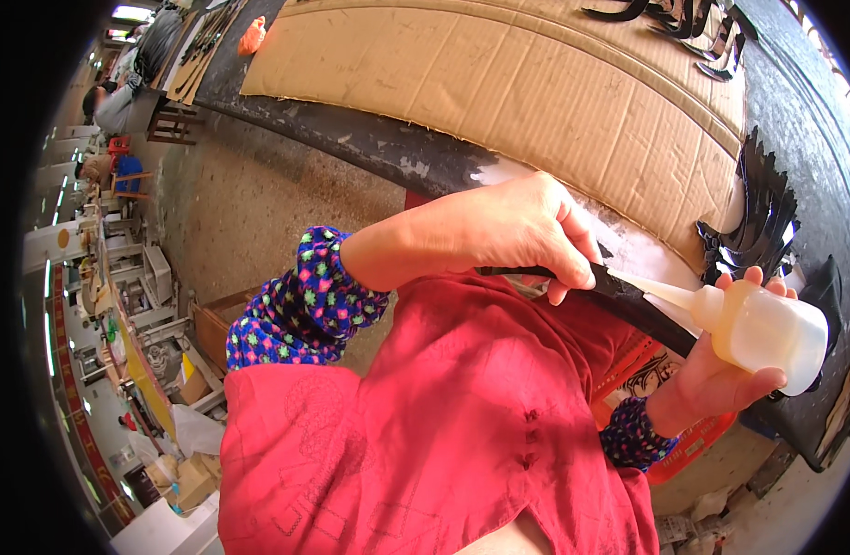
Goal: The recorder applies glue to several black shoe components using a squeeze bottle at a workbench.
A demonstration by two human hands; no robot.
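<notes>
My left hand [545, 231] pinches a thin black strip [510, 271] between thumb and fingers, just in front of the table's near edge. In my right hand [721, 370] is a translucent squeeze bottle [772, 338] with pale liquid in it, tilted so its long tapered nozzle [661, 292] points left. The nozzle's tip comes close to the strip beside my left fingertips; whether it touches I cannot tell. Part of the strip is hidden behind my left fingers. A pile of shiny black curved strips [758, 217] lies on the table beyond the bottle.
A large cardboard sheet [499, 79] covers much of the dark table [351, 129]. More black curved pieces [712, 46] lie at its far right, and a crumpled orange thing [252, 35] at its far left. A red plastic basket [693, 449] stands below my right forearm. People sit in the left background.
</notes>
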